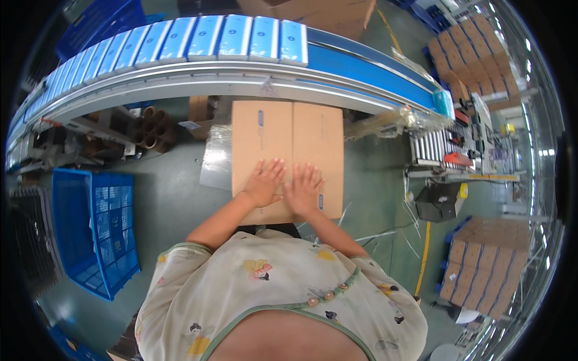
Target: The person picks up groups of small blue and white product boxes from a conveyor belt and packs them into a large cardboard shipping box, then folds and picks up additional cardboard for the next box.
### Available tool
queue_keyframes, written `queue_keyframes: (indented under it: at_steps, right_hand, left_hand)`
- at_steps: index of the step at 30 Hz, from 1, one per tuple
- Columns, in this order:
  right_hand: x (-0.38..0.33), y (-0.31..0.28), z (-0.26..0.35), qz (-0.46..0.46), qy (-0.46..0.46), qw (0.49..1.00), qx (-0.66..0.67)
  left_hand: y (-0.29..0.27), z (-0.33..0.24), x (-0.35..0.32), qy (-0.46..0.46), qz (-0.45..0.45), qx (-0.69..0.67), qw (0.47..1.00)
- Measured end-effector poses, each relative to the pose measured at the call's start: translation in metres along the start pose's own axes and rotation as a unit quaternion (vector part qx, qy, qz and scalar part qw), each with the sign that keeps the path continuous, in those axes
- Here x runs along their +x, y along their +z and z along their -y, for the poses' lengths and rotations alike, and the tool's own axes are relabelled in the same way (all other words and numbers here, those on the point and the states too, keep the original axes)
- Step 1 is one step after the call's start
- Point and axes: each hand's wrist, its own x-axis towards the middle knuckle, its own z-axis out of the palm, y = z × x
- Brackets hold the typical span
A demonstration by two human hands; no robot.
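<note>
A large cardboard box (313, 135) stands right in front of me, its two top flaps folded down and meeting along a seam. My left hand (263, 183) lies flat on the left flap, fingers stretched toward the far side. Just to the right of the seam, my right hand (304, 191) rests flat with its fingers spread. The thumbs are near each other at the seam, and neither hand holds anything. Beyond the box runs a conveyor (361, 65) with a blue belt, carrying a row of blue and white packs (205, 37).
A blue plastic crate (114, 222) stands on the floor at left. Cardboard tubes (158, 126) lie under the conveyor. At right are a roller table (428, 147), a dark bin (438, 201) and stacked boxes (484, 262) on a pallet. Loose straps (385, 233) trail over the floor.
</note>
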Motion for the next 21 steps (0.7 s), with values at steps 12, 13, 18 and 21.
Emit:
queue_keyframes:
  at_steps: [12, 13, 18, 21]
  right_hand:
    - [-0.014, -0.032, -0.046, -0.046, -0.08, 0.992, 0.084]
    - [-0.014, -0.036, -0.065, -0.046, -0.099, 0.99, 0.091]
    - [0.012, -0.02, -0.139, -0.08, -0.165, 0.981, 0.062]
    - [0.012, -0.014, -0.164, -0.084, -0.217, 0.969, 0.082]
  left_hand:
    - [0.066, -0.011, -0.021, -0.257, -0.287, -0.635, 0.669]
    - [0.086, -0.031, -0.015, -0.265, -0.317, -0.621, 0.666]
    - [0.1, -0.096, 0.011, -0.346, -0.13, -0.636, 0.677]
    - [0.047, -0.079, 0.062, -0.244, -0.043, -0.477, 0.843]
